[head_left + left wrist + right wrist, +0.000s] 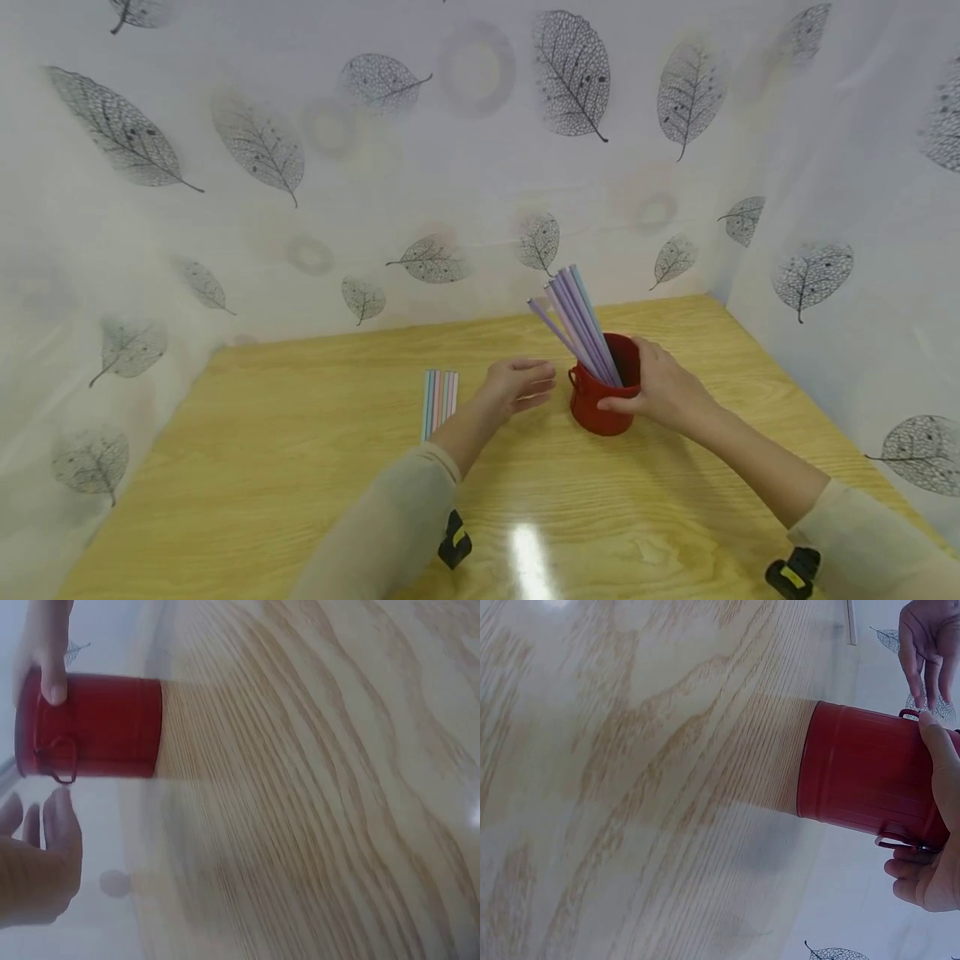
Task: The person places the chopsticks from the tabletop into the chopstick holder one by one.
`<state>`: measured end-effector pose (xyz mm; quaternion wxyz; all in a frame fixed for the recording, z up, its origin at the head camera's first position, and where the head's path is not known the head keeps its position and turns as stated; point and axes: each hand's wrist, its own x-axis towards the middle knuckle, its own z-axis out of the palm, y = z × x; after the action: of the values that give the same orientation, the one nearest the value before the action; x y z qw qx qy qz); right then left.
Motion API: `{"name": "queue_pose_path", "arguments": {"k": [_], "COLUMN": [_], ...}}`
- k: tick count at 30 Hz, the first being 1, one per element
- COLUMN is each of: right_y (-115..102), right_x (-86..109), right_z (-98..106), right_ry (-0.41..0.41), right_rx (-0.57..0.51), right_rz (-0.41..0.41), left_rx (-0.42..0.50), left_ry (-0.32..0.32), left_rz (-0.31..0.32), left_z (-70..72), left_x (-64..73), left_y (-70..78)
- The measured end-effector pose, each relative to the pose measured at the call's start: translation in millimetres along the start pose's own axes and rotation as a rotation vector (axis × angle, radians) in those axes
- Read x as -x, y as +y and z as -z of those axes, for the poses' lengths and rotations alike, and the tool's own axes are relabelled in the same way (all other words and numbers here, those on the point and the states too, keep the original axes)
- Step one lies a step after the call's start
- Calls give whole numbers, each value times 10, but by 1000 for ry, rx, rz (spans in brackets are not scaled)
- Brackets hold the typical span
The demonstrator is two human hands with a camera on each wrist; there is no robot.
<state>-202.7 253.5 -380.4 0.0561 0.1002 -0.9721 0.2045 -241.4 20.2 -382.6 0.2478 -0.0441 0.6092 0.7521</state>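
Red bucket (600, 412) w/ side handles: stands upright on wood-grain table (300, 442), ctr-right of head frame. R hand (667, 392), just right of ctr in same frame, grips bucket at upper rim: thumb laid along near outer wall, fingers curled round far side; in R wrist view, fingers show next to lower wire handle (896, 844) at lower right. L hand (521, 387), near ctr of head frame: fingers extended, slightly bent, spread a little, holding nothing; fingertips pt. toward bucket, just beside its left handle (573, 379). Contact w/ that handle: cannot tell from L wrist view, where tips sit right below it at left edge. Bundle of straws (577, 321), purple, pink & blue, stands in bucket, tilted to upper left; one purple straw leans farther out. 2nd group, flat straws (440, 392), lies side by side on table, left of L hand, lower ends hidden by L forearm. Dark wrist units (454, 542) at bottom ctr & bottom right, 1 per sleeve. Bkgd: pale leaf-print sheet (465, 175), top of frame.
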Motion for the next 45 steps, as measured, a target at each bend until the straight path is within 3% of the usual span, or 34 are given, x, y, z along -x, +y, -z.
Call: {"name": "queue_pose_path", "arguments": {"k": [5, 10, 16, 24, 35, 45], "right_y": [15, 17, 6, -3, 6, -17], "right_x": [7, 8, 2, -13, 5, 6], "right_z": [3, 9, 14, 18, 26, 42], "right_ry": [5, 9, 4, -6, -4, -9], "right_rx": [1, -4, -8, 16, 27, 43], "right_rz": [2, 5, 10, 24, 18, 21], "left_rx": [-211, -338, -437, -584, -626, -676], "left_ry": [-112, -179, -192, -202, -45, 67], "left_rz": [81, 99, 102, 84, 87, 128], "left_z": [161, 300, 492, 858, 1360, 1637], "left_x": [-25, -4, 51, 155, 247, 291], "left_y": [-16, -11, 34, 162, 198, 192]}}
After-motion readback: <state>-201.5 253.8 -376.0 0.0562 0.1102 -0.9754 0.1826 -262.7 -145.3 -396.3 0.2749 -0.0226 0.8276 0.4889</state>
